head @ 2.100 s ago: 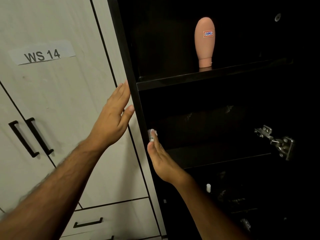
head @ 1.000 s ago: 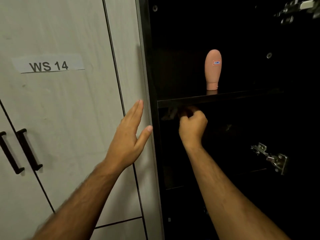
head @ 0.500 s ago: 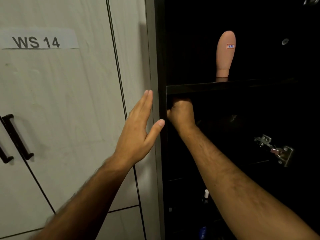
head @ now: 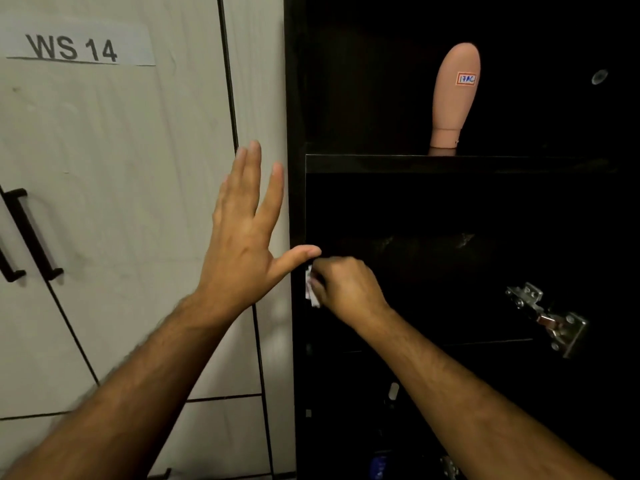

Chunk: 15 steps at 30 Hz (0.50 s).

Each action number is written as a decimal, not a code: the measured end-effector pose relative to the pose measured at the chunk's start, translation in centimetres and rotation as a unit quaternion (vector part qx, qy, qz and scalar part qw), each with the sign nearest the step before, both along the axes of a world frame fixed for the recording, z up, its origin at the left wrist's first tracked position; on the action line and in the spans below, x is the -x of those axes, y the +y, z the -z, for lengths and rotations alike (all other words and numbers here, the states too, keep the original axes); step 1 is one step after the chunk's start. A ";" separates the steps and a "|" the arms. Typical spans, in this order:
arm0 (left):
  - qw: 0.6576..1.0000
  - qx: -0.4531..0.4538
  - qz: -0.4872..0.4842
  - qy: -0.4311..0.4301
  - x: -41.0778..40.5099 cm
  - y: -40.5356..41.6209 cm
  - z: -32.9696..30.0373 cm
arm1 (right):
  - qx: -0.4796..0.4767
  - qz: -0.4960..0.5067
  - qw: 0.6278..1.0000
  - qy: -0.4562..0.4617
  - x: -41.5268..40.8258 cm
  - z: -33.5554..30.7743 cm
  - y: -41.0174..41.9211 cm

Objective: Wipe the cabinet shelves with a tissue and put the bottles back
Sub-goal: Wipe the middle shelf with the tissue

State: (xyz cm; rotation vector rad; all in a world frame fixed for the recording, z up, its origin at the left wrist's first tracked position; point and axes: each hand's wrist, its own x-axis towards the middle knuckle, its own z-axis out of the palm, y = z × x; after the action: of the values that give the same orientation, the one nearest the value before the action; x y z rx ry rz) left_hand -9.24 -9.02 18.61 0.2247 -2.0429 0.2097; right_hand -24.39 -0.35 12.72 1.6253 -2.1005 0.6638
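Note:
A pink bottle (head: pixel 454 95) with a small label stands cap-down on the upper shelf (head: pixel 450 163) of the dark open cabinet. My right hand (head: pixel 349 289) is inside the compartment below, closed on a crumpled white tissue (head: pixel 310 286) pressed against the cabinet's left inner wall. My left hand (head: pixel 246 230) lies flat and open on the pale door beside the cabinet, its thumb reaching across the cabinet's edge. A lower shelf (head: pixel 491 341) is barely visible in the dark.
A metal hinge (head: pixel 547 318) sticks out at the right of the compartment. The pale door carries a "WS 14" label (head: pixel 74 46) and black handles (head: pixel 33 233). Small bottles (head: pixel 393 391) sit in the dark bottom space.
My right hand has come down from just under the upper shelf to the middle of the left inner wall, and the tissue shows again. My left hand stays flat on the door.

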 end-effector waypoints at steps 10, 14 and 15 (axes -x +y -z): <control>0.993 0.089 -0.058 -0.053 -1.1 0.2 -0.6 | 0.227 -0.029 0.972 -0.055 1.3 -4.4 -0.8; 0.993 0.071 -0.068 -0.058 -1.0 0.7 -0.5 | 0.013 -0.061 0.998 -0.013 1.6 2.0 0.9; 0.994 0.065 -0.069 -0.056 -1.0 0.8 -0.5 | -0.025 -0.054 0.998 -0.011 1.8 2.9 1.1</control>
State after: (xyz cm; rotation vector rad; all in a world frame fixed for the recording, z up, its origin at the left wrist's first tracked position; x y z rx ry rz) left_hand -8.23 -8.26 19.08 0.2779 -2.1176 0.4497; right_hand -26.21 0.76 9.77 1.7758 -2.0730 0.6718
